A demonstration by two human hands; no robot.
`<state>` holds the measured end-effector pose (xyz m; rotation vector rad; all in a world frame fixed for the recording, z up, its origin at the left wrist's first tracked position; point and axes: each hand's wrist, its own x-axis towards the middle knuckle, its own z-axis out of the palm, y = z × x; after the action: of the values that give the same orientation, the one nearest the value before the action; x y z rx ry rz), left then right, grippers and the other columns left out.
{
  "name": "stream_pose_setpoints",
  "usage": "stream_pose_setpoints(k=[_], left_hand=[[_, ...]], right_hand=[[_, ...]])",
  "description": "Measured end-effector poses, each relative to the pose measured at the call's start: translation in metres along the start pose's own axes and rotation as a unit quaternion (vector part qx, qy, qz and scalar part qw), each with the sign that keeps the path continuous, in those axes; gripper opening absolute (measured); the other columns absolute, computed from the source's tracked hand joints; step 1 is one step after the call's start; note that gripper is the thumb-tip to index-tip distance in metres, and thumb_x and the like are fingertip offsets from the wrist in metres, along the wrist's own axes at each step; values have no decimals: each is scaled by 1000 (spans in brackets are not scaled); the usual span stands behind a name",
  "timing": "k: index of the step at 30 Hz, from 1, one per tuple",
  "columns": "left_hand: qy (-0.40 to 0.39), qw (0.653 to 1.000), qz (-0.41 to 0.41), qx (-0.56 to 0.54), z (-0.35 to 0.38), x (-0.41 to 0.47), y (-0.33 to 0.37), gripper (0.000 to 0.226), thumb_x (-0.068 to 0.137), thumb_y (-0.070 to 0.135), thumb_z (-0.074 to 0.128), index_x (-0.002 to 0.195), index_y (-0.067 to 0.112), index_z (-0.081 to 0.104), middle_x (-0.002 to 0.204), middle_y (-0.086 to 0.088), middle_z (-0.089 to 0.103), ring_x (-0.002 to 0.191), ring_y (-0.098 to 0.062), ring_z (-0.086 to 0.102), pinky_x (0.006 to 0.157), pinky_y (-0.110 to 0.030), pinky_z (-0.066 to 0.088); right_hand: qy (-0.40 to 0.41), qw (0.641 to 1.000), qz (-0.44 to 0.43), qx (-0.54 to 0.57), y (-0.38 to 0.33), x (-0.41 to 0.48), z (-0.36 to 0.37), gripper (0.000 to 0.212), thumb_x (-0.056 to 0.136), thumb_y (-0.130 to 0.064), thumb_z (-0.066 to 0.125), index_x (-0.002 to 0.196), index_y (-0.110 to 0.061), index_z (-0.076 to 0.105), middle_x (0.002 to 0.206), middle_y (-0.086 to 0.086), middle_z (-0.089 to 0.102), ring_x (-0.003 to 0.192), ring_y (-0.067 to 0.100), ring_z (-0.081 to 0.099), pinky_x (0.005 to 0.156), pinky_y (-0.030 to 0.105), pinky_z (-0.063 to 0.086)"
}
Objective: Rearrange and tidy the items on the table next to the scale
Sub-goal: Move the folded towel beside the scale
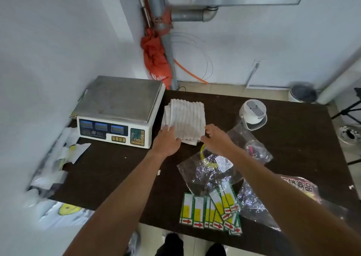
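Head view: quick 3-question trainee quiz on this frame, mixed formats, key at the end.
1. True or false: the folded ribbed towel lies on the scale's platter.
2. Multiple choice: the left hand is (A) on the scale's keypad, (B) flat on the towel's near left edge, (C) holding the white lidded container.
3. Fill in: the green-and-yellow arrow tags lie fanned at the table's ____ edge.

Key: 1 false, it lies on the dark table beside the scale. 2 B. 3 near. The right hand is at the towel's near right corner.
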<state>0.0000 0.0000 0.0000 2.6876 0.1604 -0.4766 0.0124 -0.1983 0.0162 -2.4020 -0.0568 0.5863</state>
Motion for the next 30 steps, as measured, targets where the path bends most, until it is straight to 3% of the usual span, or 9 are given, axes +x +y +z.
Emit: stream_pose_setpoints(k=[7, 10, 12, 14, 17, 21, 23, 26, 30], left_hand=[[10, 993, -73, -91, 17, 38, -33, 61, 98, 33, 52, 147, 5, 29, 147, -17, 38, 130, -37, 44, 103, -47, 40], [6, 983, -99, -152, 17, 46, -40, 62, 96, 34, 53, 146, 6, 29, 142, -16, 42, 126, -37, 48, 99, -44, 41], [9, 961, -143, -235, 12, 50, -41, 68, 94, 35, 56, 149, 7, 26, 144, -15, 44, 127, -36, 49, 98, -42, 43], [-4, 931, -189, -313, 7, 54, -43, 74, 92, 38, 59, 150, 7, 26, 141, -12, 49, 122, -34, 55, 94, -39, 49], [-39, 896, -219, -384, 4, 56, -48, 66, 79, 42, 65, 132, 7, 48, 118, -8, 64, 100, -26, 65, 84, -40, 58], [-56, 863, -207, -456, 7, 50, -54, 55, 73, 38, 72, 119, 8, 62, 108, -7, 70, 98, -23, 68, 92, -46, 57], [-56, 859, -188, -472, 4, 42, -52, 41, 79, 32, 73, 113, 11, 64, 108, -7, 71, 97, -21, 69, 88, -42, 59], [-53, 846, -161, -505, -2, 26, -44, 37, 85, 26, 69, 119, 12, 60, 111, -6, 69, 94, -17, 66, 65, -25, 52], [-10, 810, -165, -562, -20, 7, -40, 50, 80, 19, 66, 127, 8, 54, 113, -8, 66, 102, -22, 64, 73, -30, 48]], right_hand=[[-17, 986, 155, 53, -15, 63, 19, 60, 92, -33, 55, 143, -12, 33, 127, 10, 52, 106, 26, 58, 88, 43, 52], [-15, 971, 214, 104, -22, 77, 27, 58, 93, -31, 56, 140, -5, 31, 124, 12, 49, 102, 25, 54, 75, 36, 43], [12, 960, 227, 160, -23, 84, 31, 45, 94, -26, 57, 130, -11, 34, 116, 9, 45, 89, 19, 48, 68, 29, 39], [32, 945, 243, 215, -22, 89, 33, 40, 94, -22, 57, 127, -9, 39, 112, 8, 44, 93, 20, 49, 70, 29, 43], [3, 932, 244, 269, -26, 86, 31, 28, 96, -20, 59, 118, -3, 53, 108, 5, 50, 105, 24, 54, 96, 39, 48], [25, 922, 209, 326, -34, 75, 28, 36, 86, -27, 71, 113, -7, 61, 106, 7, 62, 92, 21, 62, 76, 34, 55], [32, 909, 184, 372, -35, 68, 25, 34, 84, -24, 71, 113, -10, 61, 109, 7, 64, 95, 22, 63, 82, 36, 55], [24, 875, 162, 456, -39, 50, 19, 36, 82, -19, 69, 117, -13, 60, 115, 8, 65, 103, 28, 65, 91, 43, 55], [-9, 847, 116, 519, -54, 24, 14, 29, 85, -11, 65, 113, -10, 60, 114, 10, 68, 102, 30, 67, 84, 40, 56]])
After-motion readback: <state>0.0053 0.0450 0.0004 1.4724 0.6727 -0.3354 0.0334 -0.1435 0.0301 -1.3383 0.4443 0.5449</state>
